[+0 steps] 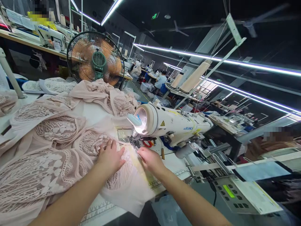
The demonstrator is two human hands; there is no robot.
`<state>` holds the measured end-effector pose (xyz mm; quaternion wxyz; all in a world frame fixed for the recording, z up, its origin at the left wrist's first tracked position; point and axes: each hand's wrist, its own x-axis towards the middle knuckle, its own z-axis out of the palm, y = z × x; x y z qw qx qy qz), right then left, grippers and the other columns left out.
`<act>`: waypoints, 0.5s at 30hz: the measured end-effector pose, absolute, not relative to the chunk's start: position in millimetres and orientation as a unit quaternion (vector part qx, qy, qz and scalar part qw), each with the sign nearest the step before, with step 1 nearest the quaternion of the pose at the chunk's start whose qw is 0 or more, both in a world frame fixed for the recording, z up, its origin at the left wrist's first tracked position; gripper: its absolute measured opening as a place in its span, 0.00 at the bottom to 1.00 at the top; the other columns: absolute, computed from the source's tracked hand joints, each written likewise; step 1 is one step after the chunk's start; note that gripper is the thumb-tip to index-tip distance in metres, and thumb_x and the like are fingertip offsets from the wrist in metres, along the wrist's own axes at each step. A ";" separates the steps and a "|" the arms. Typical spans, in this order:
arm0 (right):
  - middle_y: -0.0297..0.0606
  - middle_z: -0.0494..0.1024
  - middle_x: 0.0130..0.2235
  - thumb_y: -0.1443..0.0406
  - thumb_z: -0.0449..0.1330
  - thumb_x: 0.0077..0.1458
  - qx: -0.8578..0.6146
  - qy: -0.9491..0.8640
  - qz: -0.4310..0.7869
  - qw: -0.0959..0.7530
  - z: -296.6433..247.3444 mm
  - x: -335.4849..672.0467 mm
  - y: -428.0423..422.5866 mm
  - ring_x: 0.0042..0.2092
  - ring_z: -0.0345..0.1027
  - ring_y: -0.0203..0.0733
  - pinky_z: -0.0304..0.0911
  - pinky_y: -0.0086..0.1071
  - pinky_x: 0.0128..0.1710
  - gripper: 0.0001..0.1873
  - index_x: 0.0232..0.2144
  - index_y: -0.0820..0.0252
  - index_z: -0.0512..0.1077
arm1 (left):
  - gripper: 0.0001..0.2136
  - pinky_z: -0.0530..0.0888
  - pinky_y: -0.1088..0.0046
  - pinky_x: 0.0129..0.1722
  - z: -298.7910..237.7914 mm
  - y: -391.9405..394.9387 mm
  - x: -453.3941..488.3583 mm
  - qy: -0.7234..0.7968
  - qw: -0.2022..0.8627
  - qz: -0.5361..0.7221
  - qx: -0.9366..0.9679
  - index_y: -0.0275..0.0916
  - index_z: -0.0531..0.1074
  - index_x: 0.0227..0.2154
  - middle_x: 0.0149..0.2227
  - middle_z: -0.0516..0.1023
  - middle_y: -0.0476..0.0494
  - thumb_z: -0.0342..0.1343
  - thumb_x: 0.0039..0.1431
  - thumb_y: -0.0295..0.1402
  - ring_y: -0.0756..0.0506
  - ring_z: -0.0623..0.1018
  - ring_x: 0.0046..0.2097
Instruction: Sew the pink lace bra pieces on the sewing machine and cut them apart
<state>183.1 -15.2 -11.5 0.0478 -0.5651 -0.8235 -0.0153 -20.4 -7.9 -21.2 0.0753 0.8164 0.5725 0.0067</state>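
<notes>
Pale pink lace bra pieces (56, 166) cover the sewing table in a linked heap to the left. My left hand (110, 157) lies with fingers spread on a lace cup beside the needle area. The fabric's edge near the needle is pinched by my right hand (150, 158), fingers pressed together. A white JUKI sewing machine (174, 122) stands just beyond both hands, its lamp lit. Its needle and presser foot are too small to make out clearly. Sheer pink fabric (131, 191) hangs over the front table edge.
Behind the heap is a large fan (98, 59). Thread cones (196, 75) stand on a rack behind the machine. A control panel (237, 194) sits at the lower right. Red-handled scissors (147, 143) lie by the machine. Other people and sewing stations are in the background.
</notes>
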 end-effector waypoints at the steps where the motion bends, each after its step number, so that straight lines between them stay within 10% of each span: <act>1: 0.35 0.77 0.39 0.71 0.51 0.55 -0.567 -0.822 -0.017 0.055 -10.6 195.3 -20.5 0.37 0.69 0.38 0.57 0.26 0.31 0.13 0.36 0.55 0.74 | 0.24 0.58 0.40 0.55 -20.3 -8.1 -20.9 0.571 0.078 0.003 0.817 0.50 0.65 0.57 0.62 0.59 0.25 0.54 0.57 0.45 0.26 0.57 0.63; 9: 0.40 0.78 0.38 0.69 0.51 0.57 -0.577 -0.809 -0.036 0.108 -22.5 203.2 -19.3 0.38 0.69 0.42 0.58 0.30 0.35 0.17 0.47 0.57 0.72 | 0.21 0.53 0.39 0.59 -22.1 -12.0 -12.5 0.501 -0.012 0.010 0.865 0.36 0.66 0.56 0.64 0.56 0.30 0.50 0.60 0.36 0.32 0.58 0.64; 15: 0.37 0.76 0.34 0.68 0.53 0.57 -0.571 -0.811 -0.039 0.125 -28.5 160.5 -1.0 0.38 0.65 0.41 0.51 0.30 0.32 0.09 0.29 0.57 0.72 | 0.21 0.66 0.57 0.56 -22.8 -10.7 -13.5 0.460 0.008 0.028 0.888 0.28 0.68 0.52 0.60 0.64 0.28 0.50 0.60 0.36 0.35 0.68 0.58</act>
